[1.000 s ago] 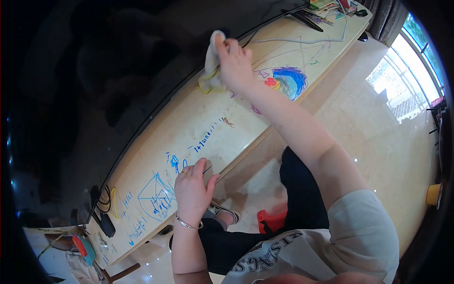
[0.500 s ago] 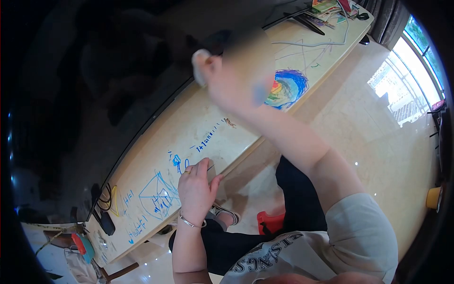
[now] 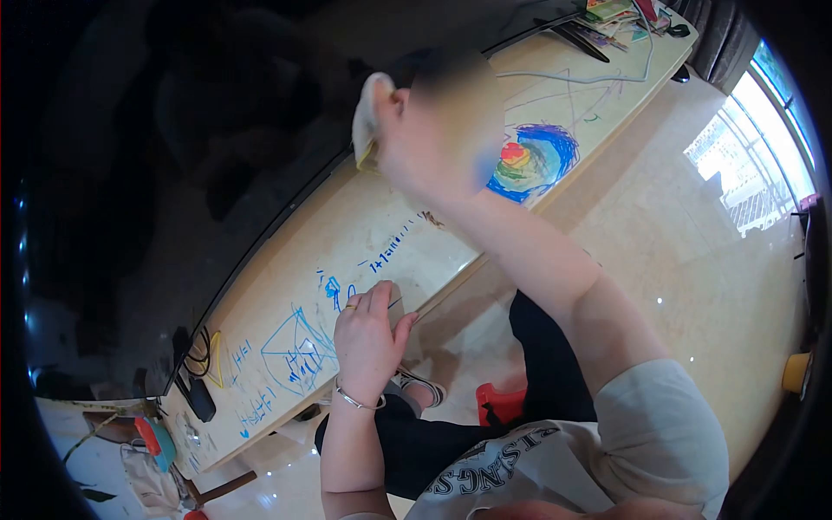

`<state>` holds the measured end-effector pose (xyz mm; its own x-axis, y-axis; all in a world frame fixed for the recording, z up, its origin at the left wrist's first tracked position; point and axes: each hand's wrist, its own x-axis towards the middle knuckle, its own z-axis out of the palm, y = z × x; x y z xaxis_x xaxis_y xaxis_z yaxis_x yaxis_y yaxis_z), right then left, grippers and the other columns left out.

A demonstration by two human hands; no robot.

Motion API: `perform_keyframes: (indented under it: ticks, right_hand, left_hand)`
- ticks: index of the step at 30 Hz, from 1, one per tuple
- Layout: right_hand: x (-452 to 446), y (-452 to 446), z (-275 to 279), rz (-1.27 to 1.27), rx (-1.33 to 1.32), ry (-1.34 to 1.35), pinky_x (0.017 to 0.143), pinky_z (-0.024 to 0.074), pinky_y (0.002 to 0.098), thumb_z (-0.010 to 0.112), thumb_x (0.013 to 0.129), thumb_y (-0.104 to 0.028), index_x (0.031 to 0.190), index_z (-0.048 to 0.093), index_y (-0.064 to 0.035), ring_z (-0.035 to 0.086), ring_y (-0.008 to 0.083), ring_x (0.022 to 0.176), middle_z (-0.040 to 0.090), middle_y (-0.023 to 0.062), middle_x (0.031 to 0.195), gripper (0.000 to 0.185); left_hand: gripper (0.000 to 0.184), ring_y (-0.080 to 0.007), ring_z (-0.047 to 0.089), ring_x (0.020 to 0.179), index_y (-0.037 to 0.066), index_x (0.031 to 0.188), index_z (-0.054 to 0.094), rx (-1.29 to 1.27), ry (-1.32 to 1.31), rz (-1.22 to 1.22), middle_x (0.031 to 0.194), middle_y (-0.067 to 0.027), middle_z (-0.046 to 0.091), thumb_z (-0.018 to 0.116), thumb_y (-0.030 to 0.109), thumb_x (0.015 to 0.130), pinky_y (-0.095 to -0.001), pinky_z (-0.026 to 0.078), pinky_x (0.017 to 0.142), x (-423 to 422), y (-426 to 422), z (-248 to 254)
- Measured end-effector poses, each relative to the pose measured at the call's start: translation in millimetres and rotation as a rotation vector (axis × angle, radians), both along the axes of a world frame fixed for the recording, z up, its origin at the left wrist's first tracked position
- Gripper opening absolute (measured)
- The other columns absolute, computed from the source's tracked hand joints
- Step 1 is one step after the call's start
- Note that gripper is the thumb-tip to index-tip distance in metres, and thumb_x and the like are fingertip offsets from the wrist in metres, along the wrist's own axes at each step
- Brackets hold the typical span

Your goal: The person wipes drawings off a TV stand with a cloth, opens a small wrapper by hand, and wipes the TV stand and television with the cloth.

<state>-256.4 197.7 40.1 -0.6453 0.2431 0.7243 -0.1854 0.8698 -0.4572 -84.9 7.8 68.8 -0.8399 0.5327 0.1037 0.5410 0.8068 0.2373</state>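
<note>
My right hand (image 3: pixel 412 143) is closed round a white cloth (image 3: pixel 367 121) with a yellowish edge. It holds the cloth up at the black television screen (image 3: pixel 217 113), near the lower frame; whether the cloth touches the glass I cannot tell. A blurred patch hides part of the space beside this hand. My left hand (image 3: pixel 367 329), with a ring and a bracelet, lies on the near edge of the cream table (image 3: pixel 347 212). Its fingers are stretched out flat and the thumb is apart, with nothing held. Blue pen marks (image 3: pixel 299 351) surround it on the tabletop.
A coloured round drawing (image 3: pixel 533 163) marks the tabletop. A white cable (image 3: pixel 572 76), a black stand foot (image 3: pixel 581 42) and papers (image 3: pixel 611 10) lie at the far end. Black cables and an adapter (image 3: pixel 201 399) lie at the left end. A red stool (image 3: pixel 501 404) stands below.
My right hand stays near the screen's lower frame, and more of the cloth shows now, spread out upright. My left hand keeps its place on the table edge. The whole view has shifted slightly.
</note>
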Motion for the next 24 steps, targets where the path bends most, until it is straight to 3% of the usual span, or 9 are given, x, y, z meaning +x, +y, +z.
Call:
perform_keyframes:
  ticks: [3,8,11,15,21,24]
  right_hand:
    - [-10.1,44.3,8.4,-0.177,-0.347,-0.138,0.089,0.0375,0.0446,0.059,0.083,-0.015,0.140,0.036,-0.0044,0.050,0.0346,0.108,0.047,0.0179,0.119,0.062]
    - [10.4,14.5,-2.7,0.010,-0.157,-0.119,0.093,0.0344,0.0473,0.068,0.081,-0.032,0.142,0.036,-0.0086,0.043,0.0359,0.118,0.044,0.0198,0.122,0.073]
    - [-10.0,27.7,-5.3,-0.159,-0.259,-0.049,0.093,0.0331,0.0488,0.068,0.081,-0.032,0.143,0.034,-0.0101,0.041,0.0362,0.120,0.042,0.0195,0.125,0.073]
    - [-31.3,77.7,-6.7,-0.232,-0.711,-0.110,0.095,0.0396,0.0465,0.063,0.084,-0.020,0.145,0.028,-0.0086,0.047,0.0399,0.114,0.042,0.0207,0.127,0.071]
    - [-41.3,78.9,-11.0,-0.161,-0.414,0.030,0.094,0.0434,0.0410,0.062,0.083,-0.006,0.147,0.024,-0.0063,0.049,0.0403,0.110,0.041,0.0216,0.124,0.075]
    - [-16.2,29.6,0.8,-0.024,-0.086,0.054,0.088,0.0452,0.0456,0.061,0.074,0.000,0.138,0.038,-0.0079,0.051,0.0391,0.105,0.046,0.0209,0.118,0.068]
  left_hand:
    - [0.047,-0.0324,0.059,0.094,0.001,0.115,0.056,0.000,-0.022,0.013,0.100,-0.0149,0.065,0.073,0.024,0.077,-0.0403,0.047,0.081,2.4,-2.9,2.3]
    - [0.049,-0.0335,0.060,0.094,0.001,0.116,0.055,-0.005,0.007,-0.020,0.102,-0.0154,0.064,0.073,0.025,0.077,-0.0406,0.046,0.083,0.0,0.9,1.1]
    - [0.050,-0.0343,0.060,0.094,0.001,0.117,0.055,0.003,-0.015,0.003,0.102,-0.0162,0.065,0.073,0.023,0.077,-0.0404,0.046,0.084,5.8,-2.6,12.8]
    - [0.046,-0.0338,0.061,0.094,0.003,0.116,0.057,0.078,0.068,0.034,0.103,-0.0166,0.065,0.073,0.021,0.077,-0.0405,0.047,0.083,19.9,-14.5,31.9]
    - [0.043,-0.0321,0.063,0.093,0.004,0.114,0.058,0.114,-0.050,0.095,0.101,-0.0147,0.067,0.074,0.020,0.077,-0.0401,0.048,0.081,22.5,-25.1,11.2]
    - [0.043,-0.0315,0.064,0.094,0.004,0.114,0.058,0.122,-0.091,0.071,0.100,-0.0140,0.067,0.074,0.019,0.077,-0.0397,0.048,0.082,17.5,-14.7,7.5]
